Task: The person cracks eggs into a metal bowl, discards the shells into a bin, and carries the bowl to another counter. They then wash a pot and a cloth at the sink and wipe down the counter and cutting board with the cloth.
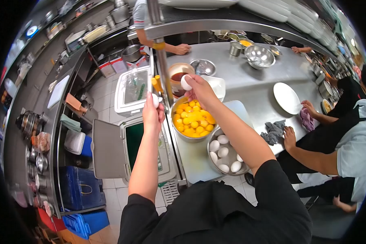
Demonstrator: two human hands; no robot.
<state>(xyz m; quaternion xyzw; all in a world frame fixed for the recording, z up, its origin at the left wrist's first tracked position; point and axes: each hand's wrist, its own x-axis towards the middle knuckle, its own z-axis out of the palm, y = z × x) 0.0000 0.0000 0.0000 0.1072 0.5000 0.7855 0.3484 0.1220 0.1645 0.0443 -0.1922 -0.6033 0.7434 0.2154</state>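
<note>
My left hand (pixel 152 116) is closed around a white egg (pixel 155 100), held up beside the metal bowl of yolks. In my right hand (pixel 203 93) there is another white egg (pixel 186 82), gripped by the fingers above the far side of that bowl. Many egg yolks (pixel 193 118) lie in the metal bowl (pixel 196 140), which stands on a pale cutting board (pixel 186 160). Nearer to me, partly under my right forearm, a second metal bowl (pixel 211 162) contains several whole white eggs (pixel 223 152).
An open bin (pixel 166 173) with a green inside stands left of the counter. Behind the yolks are a container of dark liquid (pixel 179 69) and a metal post (pixel 163 61). On the right, co-workers' hands (pixel 288 137) are near a grey cloth (pixel 272 132) and a white plate (pixel 286 98).
</note>
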